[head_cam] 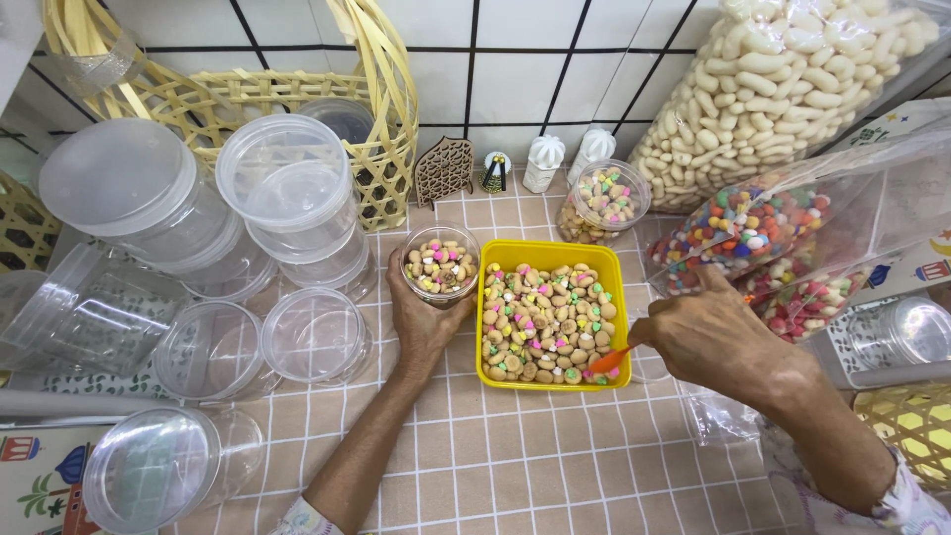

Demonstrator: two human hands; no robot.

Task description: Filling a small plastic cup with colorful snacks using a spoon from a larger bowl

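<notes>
Left hand (424,322) is wrapped round a small clear jar (441,264), fingers curled on its near wall, thumb on the side toward the tray. The jar stands upright, mouth open, part-filled with little iced biscuits, touching or all but touching the left wall of the yellow tray (548,255).

Right hand (705,337) is closed in a pinch on an orange spoon (611,359). The handle is swallowed by the fingers, so I can't quite tell how many are on it. The spoon's long axis runs leftward and slightly down from the fingertips, its tip dipped into the biscuits at the tray's near right corner.

Here's the relation that matters: the jar lies up and to the left of the spoon tip, across the whole heap of biscuits, and the left hand is by far the nearer one to it.

Around them: empty clear tubs (297,198) stacked beyond the left knuckles, a filled jar (606,203) behind the tray, and bags of coloured sweets (738,233) just past the right hand's knuckles.
</notes>
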